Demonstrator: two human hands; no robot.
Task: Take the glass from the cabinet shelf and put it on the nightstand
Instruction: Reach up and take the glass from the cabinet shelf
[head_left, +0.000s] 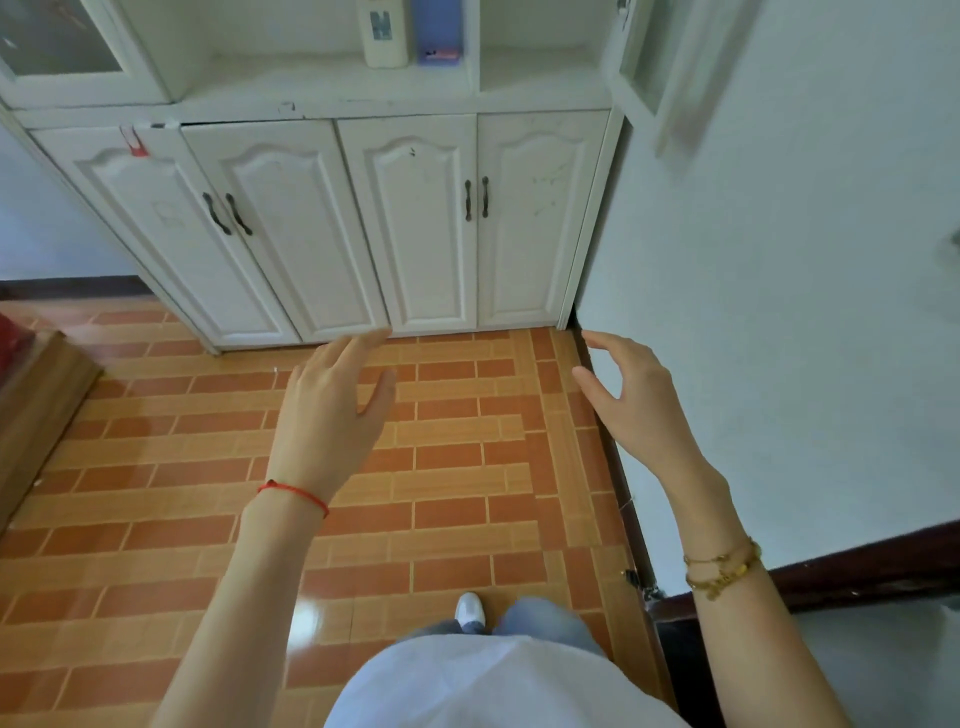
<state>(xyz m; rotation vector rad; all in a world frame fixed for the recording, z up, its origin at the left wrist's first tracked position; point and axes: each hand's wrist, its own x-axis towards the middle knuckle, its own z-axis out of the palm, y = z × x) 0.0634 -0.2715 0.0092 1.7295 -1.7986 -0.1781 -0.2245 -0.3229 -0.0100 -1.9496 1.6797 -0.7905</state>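
Both hands empty — left hand (332, 410), right hand (631, 400) — before the cabinet (332, 98).

White cabinet (363, 218), 4 lower doors; orange tiled floor (457, 467); white wall (779, 312) right.

Open floor (447, 467) under my hands, clear to the cabinet (332, 228) at 12 o'clock, doors shut. Open shelf above: white bottle (383, 36), purple box (439, 36) at 12. Wall (779, 312) blocks 3 o'clock; wooden furniture (36, 415) at 9.
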